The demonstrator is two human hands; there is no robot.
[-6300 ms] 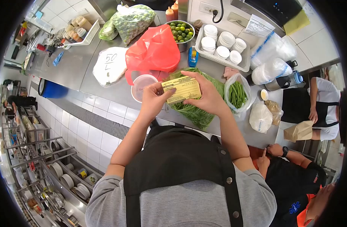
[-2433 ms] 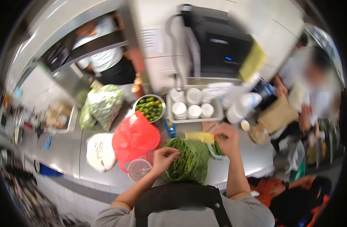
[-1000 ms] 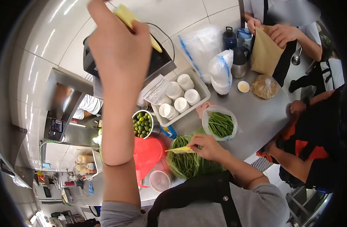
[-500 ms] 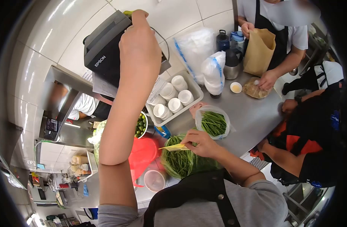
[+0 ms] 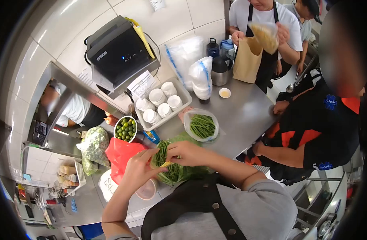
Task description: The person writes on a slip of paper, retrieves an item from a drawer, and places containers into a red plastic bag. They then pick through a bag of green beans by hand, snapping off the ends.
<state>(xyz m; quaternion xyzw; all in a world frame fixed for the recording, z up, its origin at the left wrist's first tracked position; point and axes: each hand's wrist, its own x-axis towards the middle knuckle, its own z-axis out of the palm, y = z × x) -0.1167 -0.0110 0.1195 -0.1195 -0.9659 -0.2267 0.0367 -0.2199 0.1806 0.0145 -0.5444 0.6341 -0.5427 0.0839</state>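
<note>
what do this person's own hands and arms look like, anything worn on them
Both the left hand and the right hand are ungloved, with no watch or bracelet in sight. Short grey sleeves leave the forearms bare. A black apron with round metal snaps covers the front.

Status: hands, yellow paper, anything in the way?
Right hand pinching yellow paper over the greens. Left hand beside it, thumb and fingers apart. Greens close below; nothing seen between hands.
</note>
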